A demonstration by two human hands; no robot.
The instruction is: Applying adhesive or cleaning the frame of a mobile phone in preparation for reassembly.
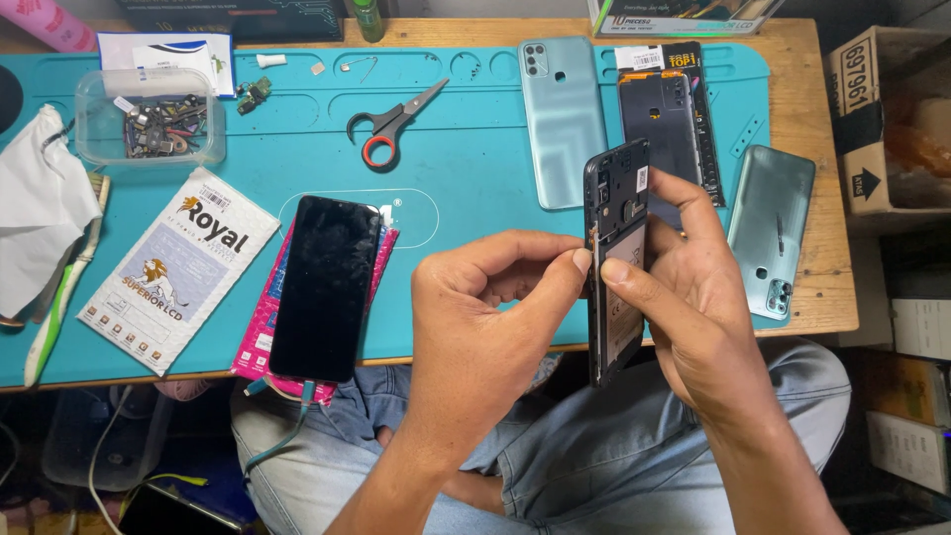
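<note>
Holding an opened phone [616, 260] up on its edge, the right hand [698, 297] wraps its fingers around it. The left hand [495, 297] pinches the phone's near edge with thumb and fingertip, above the surface [475, 168].

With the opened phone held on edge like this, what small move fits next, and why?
Probably a gentle pull or pry with the left hand at the frame's left edge. Its thumb and forefinger pinch at the upper side of the opened phone, which the right hand holds upright with its inner parts exposed. What the fingertips grip is too small to tell.
</note>
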